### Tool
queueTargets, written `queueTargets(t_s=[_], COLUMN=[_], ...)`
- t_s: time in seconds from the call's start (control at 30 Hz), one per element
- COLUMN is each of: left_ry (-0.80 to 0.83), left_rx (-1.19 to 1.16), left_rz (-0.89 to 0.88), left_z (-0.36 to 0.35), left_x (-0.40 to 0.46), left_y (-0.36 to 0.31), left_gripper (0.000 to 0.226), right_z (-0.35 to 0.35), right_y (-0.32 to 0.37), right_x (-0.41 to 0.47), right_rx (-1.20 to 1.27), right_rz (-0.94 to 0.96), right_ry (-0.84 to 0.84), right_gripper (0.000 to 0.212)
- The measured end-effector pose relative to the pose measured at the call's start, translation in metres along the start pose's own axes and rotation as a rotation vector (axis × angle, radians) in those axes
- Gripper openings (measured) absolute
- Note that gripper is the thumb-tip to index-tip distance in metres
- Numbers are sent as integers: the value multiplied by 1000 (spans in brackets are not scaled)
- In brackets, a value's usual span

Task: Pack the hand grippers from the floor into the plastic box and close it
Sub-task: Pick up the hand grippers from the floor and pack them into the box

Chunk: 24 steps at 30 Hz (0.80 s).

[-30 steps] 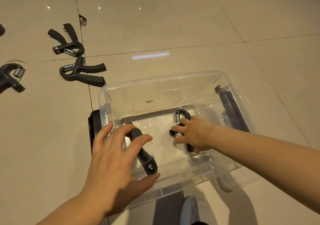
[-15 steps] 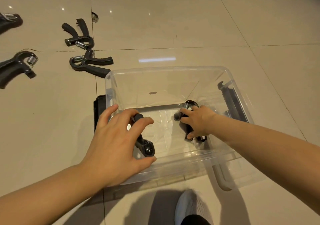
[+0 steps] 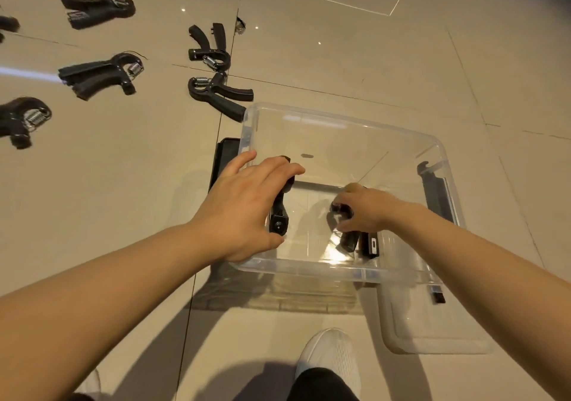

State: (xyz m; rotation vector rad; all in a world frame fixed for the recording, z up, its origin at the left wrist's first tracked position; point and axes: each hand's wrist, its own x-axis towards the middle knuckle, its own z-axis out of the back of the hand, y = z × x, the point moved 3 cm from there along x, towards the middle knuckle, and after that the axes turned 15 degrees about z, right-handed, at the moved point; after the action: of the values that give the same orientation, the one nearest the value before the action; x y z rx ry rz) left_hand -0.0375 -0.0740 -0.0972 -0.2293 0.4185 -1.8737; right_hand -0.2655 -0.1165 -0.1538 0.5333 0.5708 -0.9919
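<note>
A clear plastic box [image 3: 346, 116] stands open on the tiled floor. My left hand [image 3: 244, 206] reaches over its left wall and holds a black hand gripper [image 3: 279, 215] inside the box. My right hand [image 3: 367, 207] is low in the box, fingers curled round a second black hand gripper [image 3: 352, 241] that lies on the box floor. Several more black hand grippers lie on the floor at the upper left, the nearest one [image 3: 219, 96] just beyond the box's far left corner.
The clear lid [image 3: 432, 332] lies on the floor at the box's near right corner. Black latches [image 3: 438, 193] hang at the box's right and left sides. A white shoe [image 3: 330, 357] is at the bottom centre.
Both hands have sunk deeper into the box with their hand grippers. The view has swung so more hand grippers show at the upper left.
</note>
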Motion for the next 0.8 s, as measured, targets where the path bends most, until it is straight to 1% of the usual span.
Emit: queueTargets(t_s=[0.07,0.1,0.13,0.2,0.27,0.33,0.37,0.47,0.5,0.57,0.6,0.63,0.7,0.8], left_ry=[2,6,10,3,-25,-45,-56,-81,-85,-89,-95,-103,-110,-93], left_rx=[-10,-17,-31,-87,-155,-209,-230,-267,-275,-281,-280,-279,-284,-294], left_rz=[7,8,6,12,27,50,65,76,74,67,65,65,73,81], left_z=[2,3,3,1,0,1,2,3,3,2,2,2,2,1], left_x=[-1,-1,-2,-5,-8,-11,-11,-11,-11,-11,-11,-11,-10,-10], left_y=[-2,-3,-3,-2,0,1,1,1,1,2,2,2,2,2], left_gripper=[94,94,94,91,90,87,86,85,84,84,83,82,80,80], right_z=[21,30,37,38,31,28,28,32,34,33,32,32,32,30], right_y=[16,30,44,66,72,68,68,73,75,82,86,89,90,84], right_x=[-4,-7,-10,-7,-3,-2,-1,0,2,6,8,9,10,12], right_rx=[318,408,413,316,283,334,439,980,1118,1388,1506,1589,1681,1693], right_rz=[104,177,244,338,358,330,329,321,258,107,74,63,45,51], right_ry=[-206,-285,-336,-404,-486,-546,-543,-478,-443,-311,-251,-215,-197,-204], right_gripper=[77,85,91,92,83,73,71,64,65,65,63,60,56,55])
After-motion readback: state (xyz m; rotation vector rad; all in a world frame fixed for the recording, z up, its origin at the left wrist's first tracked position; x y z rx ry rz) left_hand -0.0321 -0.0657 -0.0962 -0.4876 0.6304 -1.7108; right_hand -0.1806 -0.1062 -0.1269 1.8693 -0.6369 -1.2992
